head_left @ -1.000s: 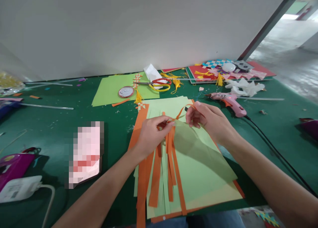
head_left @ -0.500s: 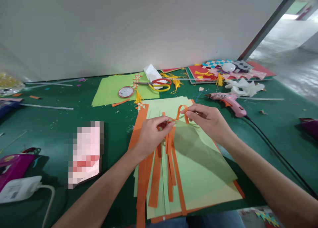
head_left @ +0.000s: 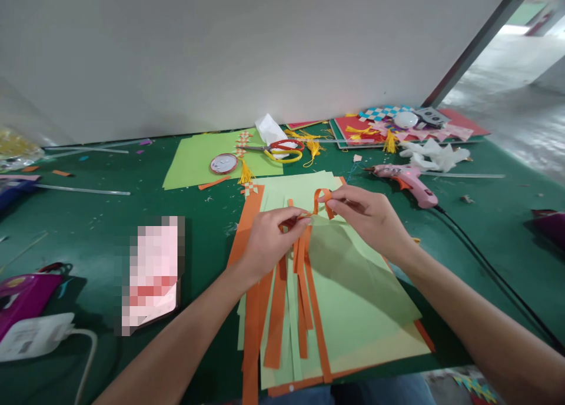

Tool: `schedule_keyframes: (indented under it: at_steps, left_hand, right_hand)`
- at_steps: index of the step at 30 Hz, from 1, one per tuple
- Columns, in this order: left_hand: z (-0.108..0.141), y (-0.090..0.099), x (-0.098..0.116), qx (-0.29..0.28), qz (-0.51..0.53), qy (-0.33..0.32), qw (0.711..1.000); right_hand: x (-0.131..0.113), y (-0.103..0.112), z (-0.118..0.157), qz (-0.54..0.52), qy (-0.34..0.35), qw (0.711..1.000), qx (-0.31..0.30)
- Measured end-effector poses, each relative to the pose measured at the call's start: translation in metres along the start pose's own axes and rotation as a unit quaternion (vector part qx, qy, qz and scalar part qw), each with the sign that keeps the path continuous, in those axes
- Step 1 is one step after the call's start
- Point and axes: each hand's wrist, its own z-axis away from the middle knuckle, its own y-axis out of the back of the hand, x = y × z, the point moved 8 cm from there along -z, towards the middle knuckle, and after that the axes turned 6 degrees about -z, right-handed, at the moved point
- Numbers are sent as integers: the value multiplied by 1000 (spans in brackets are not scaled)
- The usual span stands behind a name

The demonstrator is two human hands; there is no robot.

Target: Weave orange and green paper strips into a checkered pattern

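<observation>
Near the desk's (head_left: pixel 110 216) front edge, the left hand (head_left: pixel 269 240) pinches orange paper strips (head_left: pixel 277 311) on green paper (head_left: pixel 353 287); the right hand (head_left: pixel 371 216) grips a looped orange strip (head_left: pixel 321 202). No writing is legible.

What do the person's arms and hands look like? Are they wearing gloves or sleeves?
No gloves and no sleeves show. The left hand and right hand are bare, and both forearms are bare to the picture's edge. I see no rings, watch or bracelets.
</observation>
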Motion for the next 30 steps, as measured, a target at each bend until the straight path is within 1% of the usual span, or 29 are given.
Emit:
schedule_keyframes:
  at_steps: [6,9,12,17,19,23,30]
  left_hand:
    - [0,0,1,-3,1,3,1000]
    - [0,0,1,0,-8,-1,1000]
    - [0,1,1,2,-24,-3,1000]
    - [0,1,1,4,-24,-8,1000]
    - [0,1,1,6,-32,-12,999]
    - [1,1,2,8,-41,-20,999]
    - [0,1,4,4,-49,-22,999]
  right_hand:
    - [-4,3,0,-2,49,999,15]
    - [-5,0,0,13,51,999,4]
    - [-3,-3,0,5,25,1000,-5]
    - [12,-3,1,-38,-68,997,-4]
    - [16,-4,1,-50,-89,995,-5]
    - [16,-3,1,-70,-90,993,-8]
    - [15,-3,1,-64,-88,994,-2]
